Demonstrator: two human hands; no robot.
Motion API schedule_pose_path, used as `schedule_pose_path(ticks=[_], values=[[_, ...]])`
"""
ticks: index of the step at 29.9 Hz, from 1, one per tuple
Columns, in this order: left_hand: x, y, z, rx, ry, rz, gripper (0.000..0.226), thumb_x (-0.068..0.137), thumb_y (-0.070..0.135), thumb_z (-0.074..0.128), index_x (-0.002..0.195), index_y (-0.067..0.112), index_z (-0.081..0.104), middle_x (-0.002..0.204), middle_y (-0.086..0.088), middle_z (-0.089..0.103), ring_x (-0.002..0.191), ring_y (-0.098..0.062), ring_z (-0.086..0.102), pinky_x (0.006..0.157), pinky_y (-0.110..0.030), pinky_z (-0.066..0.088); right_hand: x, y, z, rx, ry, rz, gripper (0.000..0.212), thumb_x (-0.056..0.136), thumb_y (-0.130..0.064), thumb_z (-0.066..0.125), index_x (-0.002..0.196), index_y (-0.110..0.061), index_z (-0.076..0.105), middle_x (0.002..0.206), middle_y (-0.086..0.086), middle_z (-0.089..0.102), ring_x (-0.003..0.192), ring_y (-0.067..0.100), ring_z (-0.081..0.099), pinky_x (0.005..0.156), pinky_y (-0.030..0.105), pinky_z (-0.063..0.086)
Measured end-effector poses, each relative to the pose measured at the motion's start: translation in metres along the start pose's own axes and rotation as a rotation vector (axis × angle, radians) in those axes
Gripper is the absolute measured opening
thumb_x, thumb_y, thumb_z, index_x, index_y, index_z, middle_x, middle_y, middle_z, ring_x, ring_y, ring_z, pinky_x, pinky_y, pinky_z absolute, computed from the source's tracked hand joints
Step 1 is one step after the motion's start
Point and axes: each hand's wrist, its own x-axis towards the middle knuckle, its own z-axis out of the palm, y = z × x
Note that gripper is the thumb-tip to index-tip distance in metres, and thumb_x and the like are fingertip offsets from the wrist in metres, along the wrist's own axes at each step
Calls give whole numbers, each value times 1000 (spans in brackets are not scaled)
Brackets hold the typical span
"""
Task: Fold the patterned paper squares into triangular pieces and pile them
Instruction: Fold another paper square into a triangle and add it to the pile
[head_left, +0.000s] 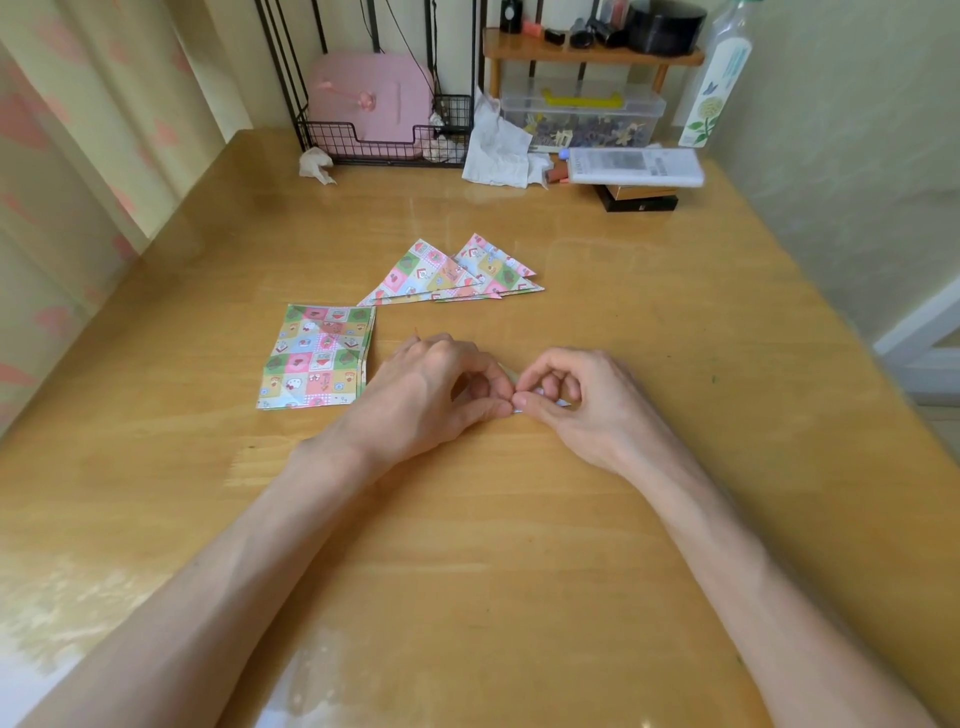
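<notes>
Pinching a half-hidden patterned paper piece (562, 404) mid-frame, left hand (436, 387) and right hand (584, 402) grips could crease it crooked if edges slip

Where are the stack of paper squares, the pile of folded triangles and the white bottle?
stack of paper squares (314, 358), head view, middle of top sheet.
pile of folded triangles (426, 275), head view, face of left triangle.
white bottle (719, 83), head view, its body.

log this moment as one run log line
left hand + right hand: pinching paper piece | triangle pile: beyond hands | square stack: left of hands
</notes>
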Motion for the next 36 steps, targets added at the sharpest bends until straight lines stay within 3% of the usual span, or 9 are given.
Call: schedule_pose_path(ticks=[6,11,15,19,30,36], values=[[0,-6,-12,69,-34,-25,20,79,56,77,85,39,68,80,19,59,93,-8,47,89,-34,39,2,-1,1,-60,-28,-23,8,87,-27,79,85,-26,71,68,-9,53,68,2,48,60,21,37],[1,-8,-17,155,-45,-41,22,75,65,73,81,45,65,87,14,53,96,-12,41,79,-31,28,1,-2,2,-49,-22,13,24,77,-47,84,84,-29,70,74,-10,51,66,4,48,57,21,36],[0,-10,-23,134,-83,-73,24,74,63,77,84,42,70,88,14,51,97,-11,38,84,-31,31,6,-7,1,-74,-76,56,24,77,-46,85,83,-28,70,75,-10,50,68,6,49,58,23,36],[-2,-12,-27,134,-102,-90,23,73,61,78,83,42,70,90,15,50,100,-11,36,88,-33,32,13,-11,-4,6,-155,174,33,73,-53,86,80,-24,72,66,-12,42,52,4,38,48,19,29],[-4,-17,-40,97,-207,-73,17,74,59,79,82,51,66,101,17,47,104,-7,32,90,-28,25,6,-13,4,-101,-67,100,31,77,-54,82,76,-27,68,67,-13,42,67,4,45,62,28,31],[-7,-21,-48,94,-217,-79,15,76,49,82,83,49,68,101,15,50,106,-10,34,98,-32,30,6,-13,4,-99,-73,88,31,78,-55,82,75,-27,67,68,-14,41,67,2,43,60,24,30]])
